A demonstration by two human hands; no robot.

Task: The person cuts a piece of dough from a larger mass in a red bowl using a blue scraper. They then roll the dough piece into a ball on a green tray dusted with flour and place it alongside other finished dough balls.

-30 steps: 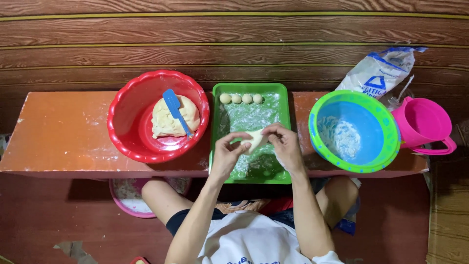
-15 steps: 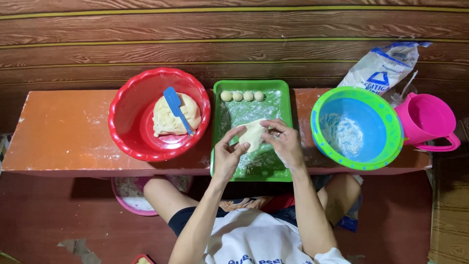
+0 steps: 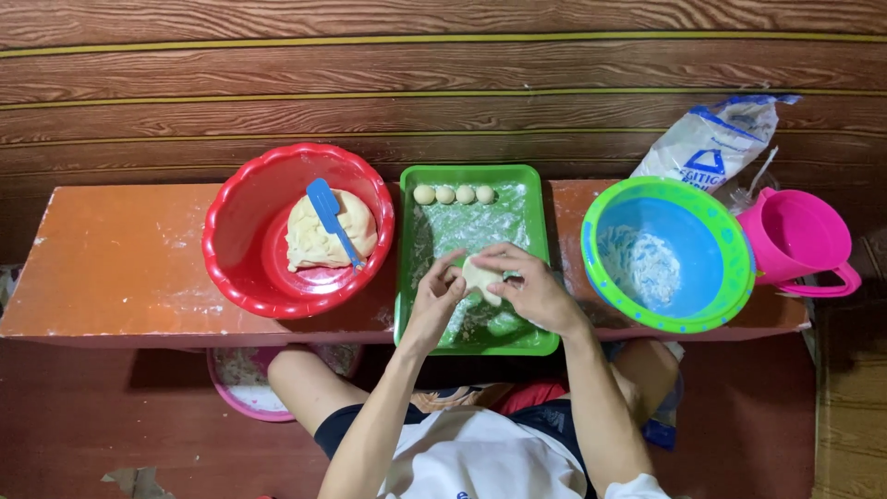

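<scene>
Both my hands meet over a floured green tray point(image 3: 527, 199) on a low orange bench point(image 3: 111, 254). My left hand point(image 3: 436, 300) and my right hand point(image 3: 531, 286) pinch a pale lump of dough point(image 3: 480, 276) between the fingers, just above the tray's middle. Several small dough balls point(image 3: 454, 194) lie in a row along the tray's far edge. To the left, a red bowl point(image 3: 245, 231) holds a large mass of dough point(image 3: 319, 242) with a blue spatula point(image 3: 328, 214) resting on it.
Right of the tray stands a blue bowl with a green rim point(image 3: 665, 254) holding flour. A pink jug point(image 3: 799, 242) and a flour bag point(image 3: 716, 139) sit at the bench's right end. A pink dish point(image 3: 245, 383) lies on the floor below. A wooden wall rises behind.
The dough piece has been turned and worked between both hands, which shifted slightly toward the tray's middle. Nothing else has moved.
</scene>
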